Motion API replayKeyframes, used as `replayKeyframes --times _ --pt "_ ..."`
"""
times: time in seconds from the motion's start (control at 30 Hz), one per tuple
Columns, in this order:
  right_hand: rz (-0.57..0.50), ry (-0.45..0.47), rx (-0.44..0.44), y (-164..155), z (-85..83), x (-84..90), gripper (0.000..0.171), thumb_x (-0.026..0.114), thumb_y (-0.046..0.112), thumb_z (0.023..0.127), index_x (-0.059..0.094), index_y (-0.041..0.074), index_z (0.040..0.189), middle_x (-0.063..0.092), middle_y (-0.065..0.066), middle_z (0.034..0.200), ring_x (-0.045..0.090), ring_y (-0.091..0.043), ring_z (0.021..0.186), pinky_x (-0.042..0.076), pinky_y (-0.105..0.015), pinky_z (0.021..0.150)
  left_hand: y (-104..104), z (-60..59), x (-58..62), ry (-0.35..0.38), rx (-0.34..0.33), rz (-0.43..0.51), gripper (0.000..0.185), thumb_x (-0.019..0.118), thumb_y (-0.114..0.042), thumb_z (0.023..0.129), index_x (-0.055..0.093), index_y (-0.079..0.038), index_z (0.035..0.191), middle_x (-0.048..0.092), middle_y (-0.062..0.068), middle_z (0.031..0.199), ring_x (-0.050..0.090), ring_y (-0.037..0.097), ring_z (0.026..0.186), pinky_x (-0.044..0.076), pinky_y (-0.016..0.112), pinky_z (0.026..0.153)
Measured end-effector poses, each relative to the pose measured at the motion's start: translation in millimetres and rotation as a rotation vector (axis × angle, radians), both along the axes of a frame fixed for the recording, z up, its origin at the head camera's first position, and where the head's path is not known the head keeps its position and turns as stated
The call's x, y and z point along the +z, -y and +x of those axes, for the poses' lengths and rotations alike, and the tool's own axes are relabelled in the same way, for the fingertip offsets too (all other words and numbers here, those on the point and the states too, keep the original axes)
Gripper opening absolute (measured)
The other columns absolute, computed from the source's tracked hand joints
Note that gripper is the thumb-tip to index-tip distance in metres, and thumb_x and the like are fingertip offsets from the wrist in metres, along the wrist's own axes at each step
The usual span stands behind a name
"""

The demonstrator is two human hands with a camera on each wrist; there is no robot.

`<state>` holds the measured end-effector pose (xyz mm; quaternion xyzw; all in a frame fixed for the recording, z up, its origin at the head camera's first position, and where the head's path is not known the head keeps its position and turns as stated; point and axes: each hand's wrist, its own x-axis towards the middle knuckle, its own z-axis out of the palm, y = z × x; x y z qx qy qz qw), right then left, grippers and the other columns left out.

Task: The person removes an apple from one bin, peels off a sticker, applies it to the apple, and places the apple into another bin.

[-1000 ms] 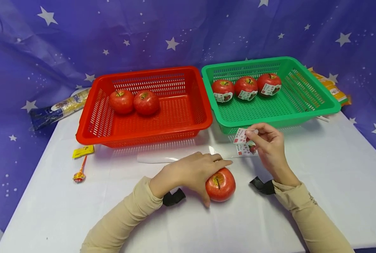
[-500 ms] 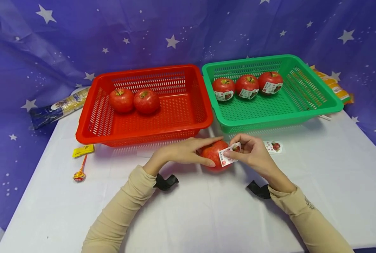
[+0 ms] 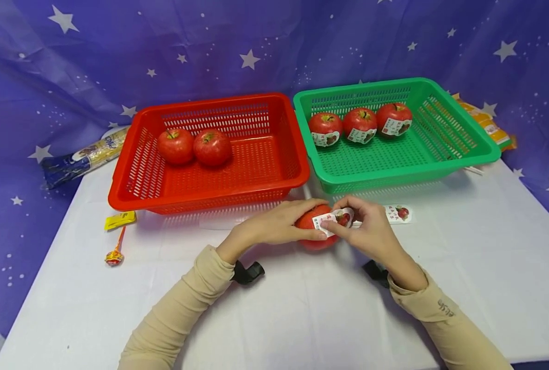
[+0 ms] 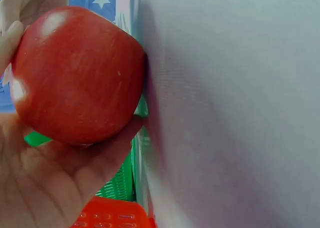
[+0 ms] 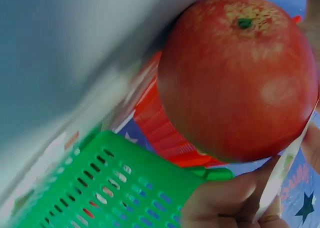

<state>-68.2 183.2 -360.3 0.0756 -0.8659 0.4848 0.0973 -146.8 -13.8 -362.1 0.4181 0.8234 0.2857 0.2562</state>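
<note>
Near the middle of the white worktop [image 3: 274, 318], just in front of the gap between the 2 baskets, a red apple [image 3: 313, 234] rests with both hands on it. The left hand [image 3: 279, 226] cups the apple from its left side — fingers curled over the top, thumb along the near face. The right hand [image 3: 371, 231] pinches a small printed sticker [image 3: 333, 222] and holds it against the apple's right upper side; the right wrist view shows the sticker's edge lying along the fruit.

Just beside the right hand, toward the right edge, a second sticker [image 3: 398, 214] lies flat. Toward the far edge, the red basket [image 3: 297, 154] holds 2 bare apples [image 3: 193, 146], and the green basket [image 3: 459, 149] beside it holds 3 labelled apples [image 3: 360, 125] in a row. Close to the left edge lie a yellow packet [image 3: 119, 220] and a lollipop [image 3: 114, 254].
</note>
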Motion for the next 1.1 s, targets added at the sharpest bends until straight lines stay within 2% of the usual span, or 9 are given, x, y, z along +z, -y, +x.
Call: replayKeyframes --times 0.17,0.27,0.4,0.5,0.57,0.73,0.83,0.97,1.1 --pt "0.139 -0.116 -0.045 2 -2.0 0.0 0.023 0.085 0.012 0.069 0.068 0.007 0.084 0.064 -0.003 0.075 0.047 -0.010 0.061 0.041 -0.023 0.054 0 -4.0 -3.0 0.033 -0.005 0.041 0.061 0.061 -0.049 0.090 0.040 -0.030 0.143 0.057 -0.009 0.123 0.054 0.011 0.110 0.044 0.031 0.096" --pt "0.212 -0.152 -0.053 2 -4.1 -1.3 0.041 0.087 0.015 0.067 0.068 0.002 0.101 0.064 -0.005 0.080 0.049 -0.013 0.063 0.042 -0.025 0.054 2 -6.8 -4.7 0.071 -0.011 0.054 0.062 0.062 -0.048 0.090 0.039 -0.030 0.145 0.056 -0.009 0.126 0.052 0.010 0.113 0.043 0.031 0.098" --pt "0.265 -0.031 -0.001 -5 -8.5 -3.1 0.059 0.083 0.023 0.073 0.060 0.002 0.123 0.062 -0.006 0.083 0.052 -0.014 0.066 0.042 -0.024 0.056 4 -9.4 -6.3 0.127 -0.020 0.065 0.065 0.063 -0.045 0.089 0.037 -0.030 0.146 0.054 -0.007 0.129 0.052 0.011 0.113 0.045 0.030 0.096" --pt "0.214 0.115 0.107 -15 -14.0 -5.8 0.051 0.077 0.026 0.080 0.061 0.005 0.124 0.062 -0.005 0.083 0.053 -0.013 0.066 0.043 -0.023 0.057 6 -11.1 -7.2 0.175 -0.029 0.078 0.066 0.065 -0.043 0.089 0.036 -0.031 0.147 0.055 -0.006 0.127 0.053 0.010 0.110 0.047 0.027 0.092" --pt "0.111 0.220 0.202 -23 -18.7 -9.3 0.042 0.071 0.023 0.086 0.061 0.005 0.123 0.062 -0.005 0.085 0.055 -0.015 0.065 0.045 -0.024 0.057 7 -12.4 -7.9 0.204 -0.046 0.102 0.067 0.067 -0.039 0.089 0.036 -0.029 0.147 0.056 -0.004 0.125 0.055 0.011 0.109 0.048 0.027 0.091" --pt "-0.098 0.381 0.349 -40 -27.6 -18.7 0.030 0.058 0.008 0.094 0.060 -0.005 0.121 0.065 -0.008 0.081 0.062 -0.019 0.064 0.052 -0.030 0.058 11 -16.3 -11.0 0.278 -0.098 0.161 0.067 0.072 -0.027 0.086 0.040 -0.028 0.144 0.056 -0.003 0.123 0.053 0.012 0.111 0.047 0.029 0.094" --pt "-0.127 0.403 0.387 -42 -27.0 -20.3 0.035 0.055 0.011 0.096 0.054 -0.005 0.128 0.067 -0.012 0.099 0.066 -0.015 0.077 0.055 -0.031 0.066 13 -17.1 -12.6 0.301 -0.110 0.168 0.067 0.073 -0.027 0.085 0.041 -0.029 0.143 0.054 -0.005 0.126 0.051 0.011 0.114 0.045 0.030 0.097" --pt "-0.101 0.404 0.477 -37 -22.3 -19.6 0.055 0.065 0.016 0.092 0.044 0.001 0.140 0.056 -0.015 0.129 0.063 -0.012 0.102 0.055 -0.029 0.084 13 -17.1 -13.7 0.314 -0.130 0.187 0.068 0.074 -0.026 0.085 0.040 -0.028 0.145 0.051 -0.006 0.132 0.050 0.011 0.116 0.043 0.030 0.099" --pt "-0.086 0.398 0.543 -39 -20.7 -21.0 0.064 0.075 0.007 0.082 0.046 -0.002 0.138 0.057 -0.019 0.127 0.063 -0.012 0.105 0.053 -0.026 0.089 13 -17.4 -14.5 0.375 -0.182 0.223 0.071 0.074 -0.020 0.084 0.040 -0.023 0.146 0.050 -0.004 0.137 0.050 0.011 0.117 0.043 0.028 0.101"
